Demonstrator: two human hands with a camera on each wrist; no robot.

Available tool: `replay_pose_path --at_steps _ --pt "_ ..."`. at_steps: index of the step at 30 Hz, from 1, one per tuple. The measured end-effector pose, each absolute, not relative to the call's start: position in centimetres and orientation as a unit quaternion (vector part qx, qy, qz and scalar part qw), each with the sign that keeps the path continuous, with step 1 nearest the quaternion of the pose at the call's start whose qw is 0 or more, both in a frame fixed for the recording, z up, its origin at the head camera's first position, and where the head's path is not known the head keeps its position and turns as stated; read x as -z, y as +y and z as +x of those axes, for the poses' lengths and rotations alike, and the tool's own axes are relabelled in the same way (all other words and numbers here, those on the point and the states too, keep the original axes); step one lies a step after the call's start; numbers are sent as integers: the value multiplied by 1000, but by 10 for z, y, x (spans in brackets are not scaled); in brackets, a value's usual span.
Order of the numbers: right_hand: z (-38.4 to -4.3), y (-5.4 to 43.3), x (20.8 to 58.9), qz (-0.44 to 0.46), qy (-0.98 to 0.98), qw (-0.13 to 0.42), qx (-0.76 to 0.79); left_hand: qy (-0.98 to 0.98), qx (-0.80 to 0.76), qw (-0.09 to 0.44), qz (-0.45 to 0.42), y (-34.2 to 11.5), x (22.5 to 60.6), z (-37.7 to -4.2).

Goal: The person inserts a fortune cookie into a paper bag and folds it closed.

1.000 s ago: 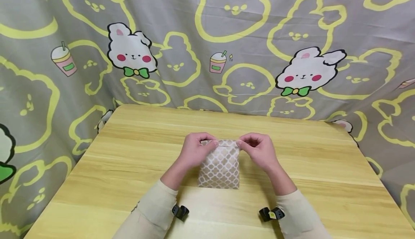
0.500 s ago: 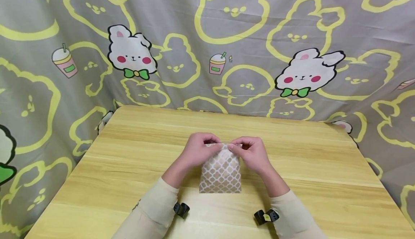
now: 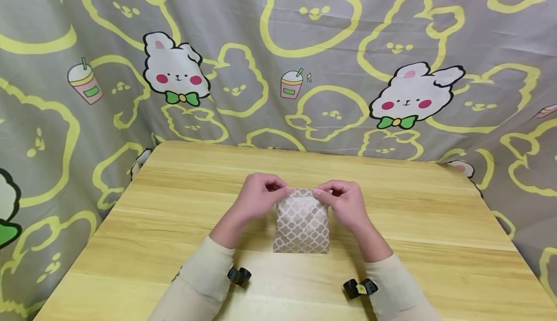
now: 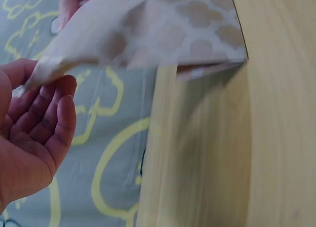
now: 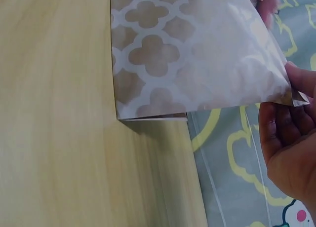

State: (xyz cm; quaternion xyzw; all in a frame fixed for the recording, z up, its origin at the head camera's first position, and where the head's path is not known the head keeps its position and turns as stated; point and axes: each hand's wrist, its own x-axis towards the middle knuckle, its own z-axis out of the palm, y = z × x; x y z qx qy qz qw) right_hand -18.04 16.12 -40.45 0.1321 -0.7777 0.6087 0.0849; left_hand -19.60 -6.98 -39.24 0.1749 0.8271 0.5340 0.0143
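A small paper bag (image 3: 302, 224) with a tan and white quatrefoil pattern stands between my hands, its top edge creased over. My left hand (image 3: 260, 196) pinches the top left corner between thumb and fingers. At the top right, my right hand (image 3: 348, 201) pinches the other corner. In the left wrist view, the bag (image 4: 190, 24) slants up from the wood toward the curled left hand (image 4: 37, 123). The right wrist view shows the bag's glossy side (image 5: 207, 59), its lower corner near the table and its top corner in the right hand (image 5: 291, 133). The bag's inside is hidden.
The light wooden table (image 3: 196, 185) extends around the bag on every side. Behind it hangs a grey curtain (image 3: 243, 26) with yellow outlines and white rabbits. Small black cameras (image 3: 239, 276) sit at both wrists.
My hands came together at the middle of the bag's top edge, then moved apart again toward its corners. The bag has shifted slightly right.
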Motion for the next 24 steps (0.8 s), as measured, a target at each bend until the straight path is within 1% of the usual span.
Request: replay_pose_path --at_steps 5,8,13,18,24 --pt "-171 158 384 135 -785 72 -600 831 -528 25 172 -77 391 -195" --pt "-170 160 383 121 -791 62 -597 835 -523 29 168 -78 391 -196" --pt "-175 172 394 97 -790 60 -602 835 -526 34 156 -80 393 -197" --pt "-184 182 416 100 -795 73 -593 839 -519 31 162 -80 395 -200" --pt "-188 181 427 95 -801 89 -584 847 -510 29 150 -79 397 -204"
